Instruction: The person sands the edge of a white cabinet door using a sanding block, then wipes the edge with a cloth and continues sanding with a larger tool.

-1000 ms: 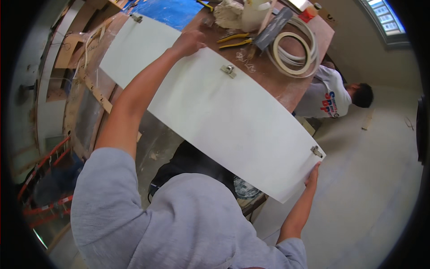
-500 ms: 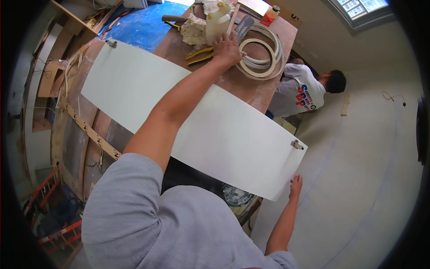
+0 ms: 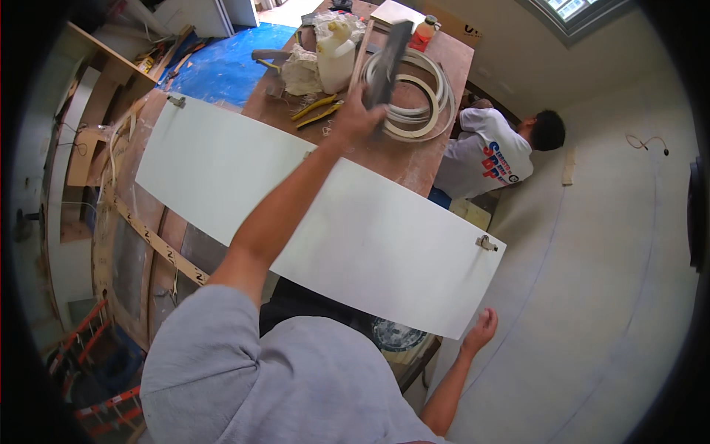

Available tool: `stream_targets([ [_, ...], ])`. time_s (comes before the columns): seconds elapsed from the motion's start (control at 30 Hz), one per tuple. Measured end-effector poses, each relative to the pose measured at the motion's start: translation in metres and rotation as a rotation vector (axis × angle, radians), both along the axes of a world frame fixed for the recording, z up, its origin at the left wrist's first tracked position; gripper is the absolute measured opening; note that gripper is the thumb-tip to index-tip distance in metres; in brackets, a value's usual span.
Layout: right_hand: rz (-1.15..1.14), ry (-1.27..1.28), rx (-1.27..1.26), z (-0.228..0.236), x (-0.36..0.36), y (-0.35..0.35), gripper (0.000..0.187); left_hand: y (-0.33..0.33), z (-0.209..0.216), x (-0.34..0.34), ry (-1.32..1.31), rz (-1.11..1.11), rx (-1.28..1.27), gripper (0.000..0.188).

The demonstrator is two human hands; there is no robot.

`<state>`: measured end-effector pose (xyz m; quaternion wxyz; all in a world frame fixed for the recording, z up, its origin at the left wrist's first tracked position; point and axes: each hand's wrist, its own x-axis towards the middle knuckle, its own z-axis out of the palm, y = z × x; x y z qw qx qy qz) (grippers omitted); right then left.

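A long white panel (image 3: 384, 222) with metal hinges (image 3: 486, 243) at its ends lies across the bench in front of me. My left hand (image 3: 359, 117) is raised beyond its far edge, closed on a long, flat, dark grey tool (image 3: 389, 65); motion blur hides its exact kind. Behind that tool are coils of white edge-banding tape (image 3: 433, 111) on the wooden bench top. Pliers with yellow handles (image 3: 318, 109) lie left of my hand. My right hand (image 3: 481, 331) is off the panel's near right corner, fingers loosely curled and apart, with nothing visible in them.
A co-worker in a white shirt (image 3: 492, 152) bends beyond the bench at right. On the bench (image 3: 414, 166) stand a whitish jug (image 3: 336, 63) and a red bottle (image 3: 424, 33). A round bucket (image 3: 397, 334) is below the panel; an orange ladder (image 3: 92, 333) is at lower left.
My left hand has lifted the dark flat tool off the bench and drawn it back toward me. The right hand has come away from the panel's right end and moved slightly nearer.
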<state>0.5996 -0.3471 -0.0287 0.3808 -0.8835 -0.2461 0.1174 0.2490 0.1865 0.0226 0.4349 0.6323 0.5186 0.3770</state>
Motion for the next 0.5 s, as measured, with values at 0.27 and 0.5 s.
stream_targets([
  [0.27,0.806,0.179,0.279,0.043,-0.205,0.365,0.019,-0.179,0.052,-0.094,-1.158,-0.481,-0.911,0.071],
  [0.5,0.982,0.044,0.229,-0.083,-0.286,0.587,0.039,-0.229,0.088,-0.238,-1.196,-0.431,-0.943,0.085],
])
